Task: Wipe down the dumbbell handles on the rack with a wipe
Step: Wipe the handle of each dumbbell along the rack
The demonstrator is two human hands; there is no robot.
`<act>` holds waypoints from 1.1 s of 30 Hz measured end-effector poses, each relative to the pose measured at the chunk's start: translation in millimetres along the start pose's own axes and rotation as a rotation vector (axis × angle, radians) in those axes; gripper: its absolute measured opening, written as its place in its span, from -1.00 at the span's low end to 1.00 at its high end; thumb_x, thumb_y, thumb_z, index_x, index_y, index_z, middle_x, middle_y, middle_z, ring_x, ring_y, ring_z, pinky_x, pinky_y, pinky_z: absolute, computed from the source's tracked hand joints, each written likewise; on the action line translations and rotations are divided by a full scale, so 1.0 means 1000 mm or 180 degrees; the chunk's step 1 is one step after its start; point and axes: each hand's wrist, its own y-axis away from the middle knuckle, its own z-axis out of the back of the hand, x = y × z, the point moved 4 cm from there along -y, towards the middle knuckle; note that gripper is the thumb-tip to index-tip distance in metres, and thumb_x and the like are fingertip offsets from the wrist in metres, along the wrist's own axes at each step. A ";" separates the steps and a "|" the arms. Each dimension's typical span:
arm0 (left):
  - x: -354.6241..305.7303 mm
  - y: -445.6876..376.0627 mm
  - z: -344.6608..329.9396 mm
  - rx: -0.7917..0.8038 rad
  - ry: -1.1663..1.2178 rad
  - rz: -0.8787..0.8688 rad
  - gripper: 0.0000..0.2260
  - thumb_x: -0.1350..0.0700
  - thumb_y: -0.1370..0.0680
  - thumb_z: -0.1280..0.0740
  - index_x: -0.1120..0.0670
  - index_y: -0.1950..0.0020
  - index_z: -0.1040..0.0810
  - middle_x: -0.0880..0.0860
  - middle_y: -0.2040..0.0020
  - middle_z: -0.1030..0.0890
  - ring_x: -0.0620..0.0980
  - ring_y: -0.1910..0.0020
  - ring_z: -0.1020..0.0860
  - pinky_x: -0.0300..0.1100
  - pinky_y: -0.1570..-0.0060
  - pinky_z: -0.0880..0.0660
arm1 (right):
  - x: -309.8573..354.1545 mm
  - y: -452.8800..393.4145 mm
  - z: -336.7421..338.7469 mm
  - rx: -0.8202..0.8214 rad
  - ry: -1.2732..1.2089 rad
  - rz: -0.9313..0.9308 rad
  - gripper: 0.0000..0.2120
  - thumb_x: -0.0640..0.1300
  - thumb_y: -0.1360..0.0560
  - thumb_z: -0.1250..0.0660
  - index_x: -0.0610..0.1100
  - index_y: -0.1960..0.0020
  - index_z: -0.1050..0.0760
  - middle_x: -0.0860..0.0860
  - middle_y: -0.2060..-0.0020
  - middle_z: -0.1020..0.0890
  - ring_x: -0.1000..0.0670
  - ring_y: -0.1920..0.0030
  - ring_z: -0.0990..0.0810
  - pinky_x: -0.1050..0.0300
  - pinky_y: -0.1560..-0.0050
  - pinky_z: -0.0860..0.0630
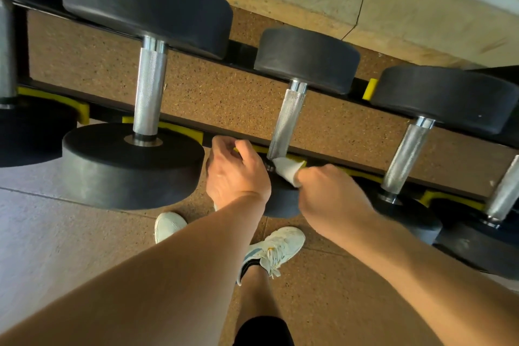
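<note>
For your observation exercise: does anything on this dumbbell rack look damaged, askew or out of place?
Nothing stands out. The dumbbells sit in their yellow cradles in a row. The right hand holds the white wipe at the near end of one handle; the left hand rests beside it.

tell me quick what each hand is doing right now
Left hand: fingers curled by the rack edge; what it grips cannot be told.
Right hand: holding the white wipe against the handle.
</note>
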 end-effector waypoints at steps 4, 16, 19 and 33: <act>-0.002 0.001 0.001 0.0114 0.0032 0.0047 -0.83 -0.03 -0.58 -0.09 -0.06 -0.03 -0.45 -0.05 0.16 -0.48 0.07 0.12 -0.43 -0.03 0.04 -0.34 | -0.010 -0.001 0.052 -0.1688 0.0045 0.0527 -0.96 -0.33 -0.48 -0.39 -0.29 0.12 -0.61 -0.06 0.39 -0.56 -0.03 0.42 -0.58 0.28 0.49 -0.39; -0.002 0.004 0.004 -0.0265 0.0213 0.0149 -0.86 -0.04 -0.59 -0.12 -0.08 0.02 -0.44 -0.13 0.27 -0.44 0.03 0.16 -0.42 -0.08 0.06 -0.34 | -0.016 -0.068 0.045 -0.1358 0.1692 0.3021 -0.54 -0.26 -0.50 -0.01 -0.34 -0.15 -0.63 -0.26 -0.18 -0.64 -0.26 -0.23 -0.60 -0.09 -0.38 -0.34; -0.001 0.008 0.005 -0.0421 0.0252 0.0124 -0.85 -0.05 -0.59 -0.12 -0.07 0.01 -0.45 -0.12 0.27 -0.45 0.03 0.17 -0.44 -0.08 0.09 -0.37 | -0.016 -0.054 0.008 -0.0928 0.1992 0.3303 -0.55 -0.27 -0.52 -0.02 -0.34 -0.21 -0.60 -0.25 -0.25 -0.60 -0.24 -0.33 -0.53 -0.12 -0.43 -0.38; 0.002 0.014 0.006 -0.0509 0.0424 0.0151 -0.84 -0.03 -0.57 -0.12 -0.03 0.01 -0.45 -0.09 0.28 -0.48 0.09 0.17 -0.49 0.00 0.02 -0.46 | -0.007 -0.058 0.030 -0.1313 0.0299 0.1754 -0.72 -0.12 -0.56 -0.37 -0.10 -0.25 -0.57 -0.01 -0.11 -0.58 -0.06 -0.14 -0.52 -0.03 -0.06 -0.55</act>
